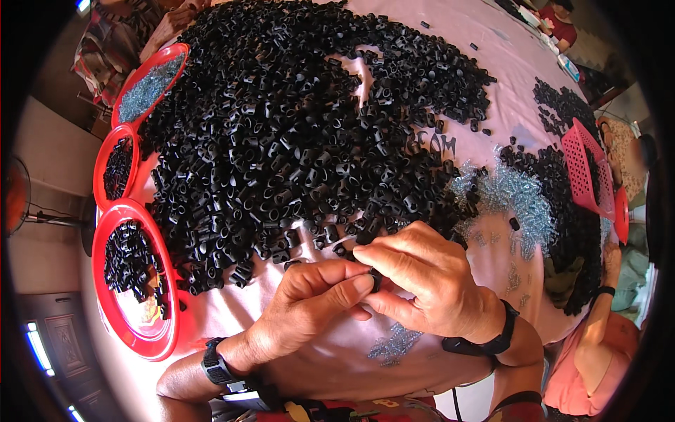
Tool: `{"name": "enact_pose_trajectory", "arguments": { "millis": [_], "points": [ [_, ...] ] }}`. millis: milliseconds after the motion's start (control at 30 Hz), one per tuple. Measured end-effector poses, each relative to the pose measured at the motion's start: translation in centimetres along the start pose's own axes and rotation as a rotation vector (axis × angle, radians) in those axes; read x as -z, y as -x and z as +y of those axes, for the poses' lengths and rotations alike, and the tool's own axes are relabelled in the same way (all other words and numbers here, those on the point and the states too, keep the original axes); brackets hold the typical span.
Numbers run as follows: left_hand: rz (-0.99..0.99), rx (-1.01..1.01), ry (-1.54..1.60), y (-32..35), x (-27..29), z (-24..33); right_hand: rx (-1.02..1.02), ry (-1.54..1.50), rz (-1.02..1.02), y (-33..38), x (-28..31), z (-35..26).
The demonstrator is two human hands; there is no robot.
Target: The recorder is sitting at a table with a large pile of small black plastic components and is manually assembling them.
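Close to the table's near edge, my left hand [309,302] and my right hand [436,281] meet, their fingertips pinched on one small black plastic part [375,280]. Most of that part is covered by the fingers. Just beyond them spreads a wide heap of short, hollow black plastic pieces [281,148], some lying loose near my knuckles. Below my right hand lies a small scatter of tiny shiny silvery pieces [395,344], too small to name. A larger pile of the same silvery pieces [524,200] is off to the right.
Red plates line the left edge: the nearest [174,309] and middle one [98,169] hold slim black pieces, the far one [184,53] silvery bits. A pink perforated basket [580,165] stands at right beside another black pile [569,253]. Other people sit around the pink-covered table [218,316].
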State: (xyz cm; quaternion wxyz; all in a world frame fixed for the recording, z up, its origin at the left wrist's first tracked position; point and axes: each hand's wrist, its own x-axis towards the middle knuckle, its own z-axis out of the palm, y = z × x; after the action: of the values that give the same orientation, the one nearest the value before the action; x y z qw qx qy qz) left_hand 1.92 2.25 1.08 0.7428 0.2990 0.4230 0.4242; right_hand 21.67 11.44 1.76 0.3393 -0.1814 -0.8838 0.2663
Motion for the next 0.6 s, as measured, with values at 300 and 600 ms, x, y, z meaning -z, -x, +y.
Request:
{"name": "enact_pose_trajectory", "arguments": {
  "millis": [300,600],
  "points": [
    [-0.017,0.004,-0.053,0.01,0.35,-0.21,0.062,0.078,-0.032,0.22,0.31,0.15],
    [-0.041,0.016,-0.096,0.03,0.41,0.19,0.086,0.074,-0.051,0.15,0.3,0.06]
  ]
}}
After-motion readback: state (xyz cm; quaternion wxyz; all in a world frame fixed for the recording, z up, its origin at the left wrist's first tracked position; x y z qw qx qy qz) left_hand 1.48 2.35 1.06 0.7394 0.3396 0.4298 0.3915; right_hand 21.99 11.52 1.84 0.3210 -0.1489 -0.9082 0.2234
